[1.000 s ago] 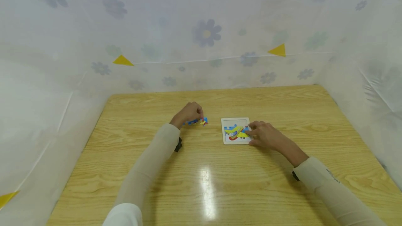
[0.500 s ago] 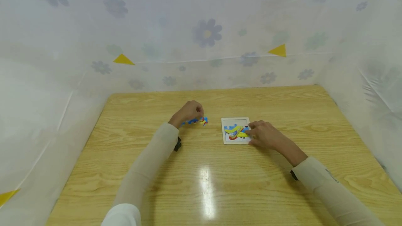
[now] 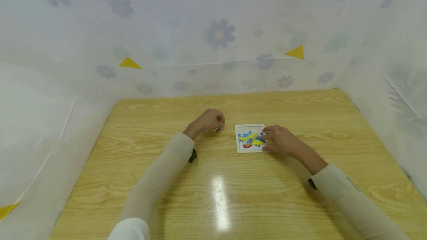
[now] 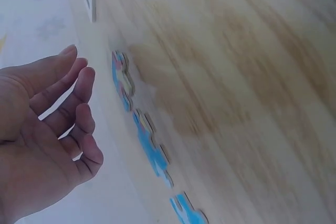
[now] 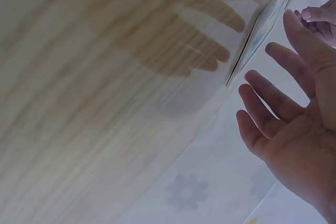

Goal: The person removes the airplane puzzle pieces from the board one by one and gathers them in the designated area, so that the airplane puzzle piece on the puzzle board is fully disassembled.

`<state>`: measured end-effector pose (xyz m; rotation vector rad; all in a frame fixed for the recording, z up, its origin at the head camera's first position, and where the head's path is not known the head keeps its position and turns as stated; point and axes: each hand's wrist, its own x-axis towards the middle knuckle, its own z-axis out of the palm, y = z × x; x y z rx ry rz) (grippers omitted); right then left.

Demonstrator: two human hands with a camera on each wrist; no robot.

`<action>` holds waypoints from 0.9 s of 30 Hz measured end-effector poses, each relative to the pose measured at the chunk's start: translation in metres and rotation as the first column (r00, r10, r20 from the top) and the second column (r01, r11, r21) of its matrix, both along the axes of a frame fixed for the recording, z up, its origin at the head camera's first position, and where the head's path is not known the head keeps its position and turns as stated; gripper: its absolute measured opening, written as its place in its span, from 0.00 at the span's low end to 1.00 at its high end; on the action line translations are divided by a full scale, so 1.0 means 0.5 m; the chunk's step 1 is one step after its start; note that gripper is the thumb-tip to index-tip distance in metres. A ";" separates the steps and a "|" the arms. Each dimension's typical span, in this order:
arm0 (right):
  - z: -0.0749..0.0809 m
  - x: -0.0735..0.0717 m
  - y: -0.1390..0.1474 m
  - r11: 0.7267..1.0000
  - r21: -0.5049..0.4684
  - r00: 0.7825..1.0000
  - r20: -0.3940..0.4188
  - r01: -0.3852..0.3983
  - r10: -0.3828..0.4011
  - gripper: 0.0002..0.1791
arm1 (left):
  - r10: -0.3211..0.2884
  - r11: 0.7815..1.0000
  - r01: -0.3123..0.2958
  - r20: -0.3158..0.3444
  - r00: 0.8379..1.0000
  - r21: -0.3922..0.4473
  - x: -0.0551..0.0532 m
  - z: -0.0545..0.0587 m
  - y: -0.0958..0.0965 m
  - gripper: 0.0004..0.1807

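Note:
My left hand (image 3: 210, 119) hovers over loose jigsaw pieces (image 3: 217, 130), hiding most of them in the head view. From the left wrist, its fingers (image 4: 83, 85) are loosely bent with nothing showing between them. Beside it a red-marked blue piece (image 4: 122, 77), a long blue piece (image 4: 151, 148) and a blue-and-white piece (image 4: 185, 209) lie in a row on the wood. A square white puzzle tray (image 3: 250, 151) holds joined pieces of a yellow airplane (image 3: 248, 142) in its lower part; its upper part is bare. Loosely spread, my right hand (image 3: 281, 141) rests at the tray's right edge.
The wooden table (image 3: 267, 195) reaches back to a flowered white curtain (image 3: 186, 40), which also encloses both sides. Yellow triangles (image 3: 295, 52) mark the curtain. Both forearms in beige sleeves (image 3: 160, 169) cross the table's front half.
My left hand has shifted a little to the right over the loose pieces, covering more of them. The right hand has edged slightly further over the tray's right rim. The tray stays in place.

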<state>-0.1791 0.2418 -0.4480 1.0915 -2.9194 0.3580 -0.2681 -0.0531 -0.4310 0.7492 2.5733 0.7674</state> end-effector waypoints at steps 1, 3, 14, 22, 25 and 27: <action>0.000 0.000 -0.003 1.000 -0.007 1.000 -0.010 -0.009 0.009 0.21 | -0.004 1.000 0.004 0.001 1.000 0.001 0.002 -0.001 0.004 0.06; 0.000 0.000 -0.008 0.999 -0.016 0.999 -0.031 -0.029 0.029 0.20 | -0.012 1.000 0.012 0.012 1.000 0.008 0.005 -0.002 0.010 0.07; -0.014 -0.006 -0.024 1.000 0.018 1.000 -0.024 -0.020 0.020 0.27 | -0.055 0.998 0.055 0.003 0.998 -0.006 0.029 -0.002 0.065 0.07; -0.012 -0.005 -0.028 0.997 -0.003 0.997 -0.025 -0.071 0.071 0.23 | -0.097 0.993 0.098 0.013 0.995 -0.070 0.047 -0.004 0.103 0.12; -0.010 -0.001 -0.032 0.993 -0.001 0.992 -0.046 -0.115 0.115 0.22 | -0.110 0.990 0.111 0.009 0.994 -0.087 0.051 -0.003 0.112 0.14; -0.009 0.002 -0.035 0.991 0.014 0.989 -0.059 -0.137 0.137 0.23 | -0.119 0.988 0.120 0.016 0.993 -0.099 0.053 -0.003 0.118 0.15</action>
